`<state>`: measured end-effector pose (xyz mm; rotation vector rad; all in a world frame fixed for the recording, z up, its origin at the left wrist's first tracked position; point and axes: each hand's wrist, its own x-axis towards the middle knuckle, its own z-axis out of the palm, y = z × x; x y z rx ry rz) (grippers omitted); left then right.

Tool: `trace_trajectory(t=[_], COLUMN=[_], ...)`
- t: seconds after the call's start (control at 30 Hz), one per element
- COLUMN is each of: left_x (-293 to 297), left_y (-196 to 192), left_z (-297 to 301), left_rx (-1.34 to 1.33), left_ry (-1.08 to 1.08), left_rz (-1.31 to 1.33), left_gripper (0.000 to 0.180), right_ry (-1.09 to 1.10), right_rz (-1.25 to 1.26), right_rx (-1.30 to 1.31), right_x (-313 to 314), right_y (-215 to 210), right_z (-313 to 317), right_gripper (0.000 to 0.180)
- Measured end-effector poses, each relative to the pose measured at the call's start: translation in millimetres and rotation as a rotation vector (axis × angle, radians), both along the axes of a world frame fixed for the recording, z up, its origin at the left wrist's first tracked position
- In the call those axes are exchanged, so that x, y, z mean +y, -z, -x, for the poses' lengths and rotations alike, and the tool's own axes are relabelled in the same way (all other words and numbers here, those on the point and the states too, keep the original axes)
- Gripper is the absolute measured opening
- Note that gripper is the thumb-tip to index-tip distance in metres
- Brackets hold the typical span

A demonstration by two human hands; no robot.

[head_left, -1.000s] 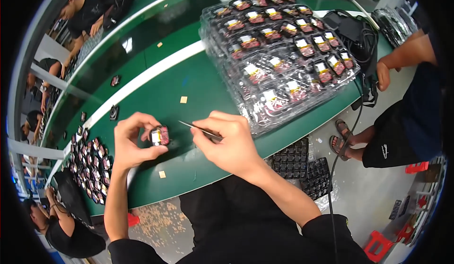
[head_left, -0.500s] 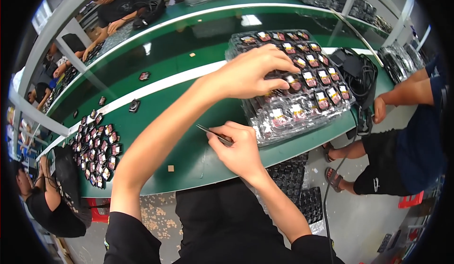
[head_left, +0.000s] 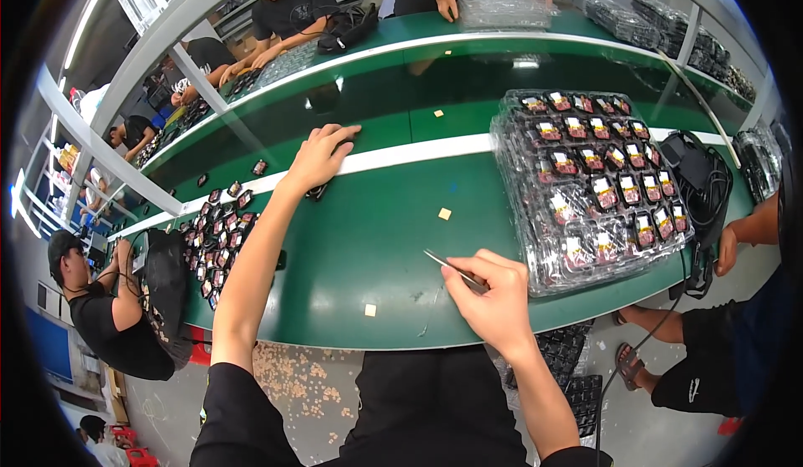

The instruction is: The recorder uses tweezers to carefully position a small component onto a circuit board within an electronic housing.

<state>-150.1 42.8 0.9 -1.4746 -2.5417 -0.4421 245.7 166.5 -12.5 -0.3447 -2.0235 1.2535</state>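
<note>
Out goes the left hand (head_left: 322,156) over the white strip (head_left: 401,156) of the green table (head_left: 360,250), fingers stretched and loosely parted, with a small black piece (head_left: 315,192) just under the wrist side; whether the palm grips anything, I can't tell. Over on the right, the right hand (head_left: 493,293) pinches a slim metal tool (head_left: 443,260), tip pointing up-left, near a beige square (head_left: 444,214). Clear stacked trays (head_left: 520,220) of black pieces stand beyond it, and a loose pile (head_left: 216,241) sits left of the left forearm.
</note>
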Motion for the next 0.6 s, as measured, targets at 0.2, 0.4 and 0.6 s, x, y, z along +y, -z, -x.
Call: trace_trajectory(t=[0.2, 0.4, 0.6], left_x=[14.7, 0.9, -33.4], left_y=[-10.1, -22.1, -20.9], left_z=[-2.7, -131.2, -166.2], left_rx=[-0.178, -0.216, -0.001], left_ry=[0.085, 0.484, 0.412], left_rz=[-0.019, -0.043, -0.004], left_gripper=[0.037, 0.035, 0.064], right_ry=[0.004, 0.028, 0.048], right_rz=[-0.012, -0.010, -0.038], right_rx=[-0.042, -0.071, -0.112], right_x=[-4.7, -3.0, -2.7], right_y=[-1.7, 1.3, -4.1], right_z=[-2.0, 0.6, 3.8], right_gripper=[0.015, 0.015, 0.013])
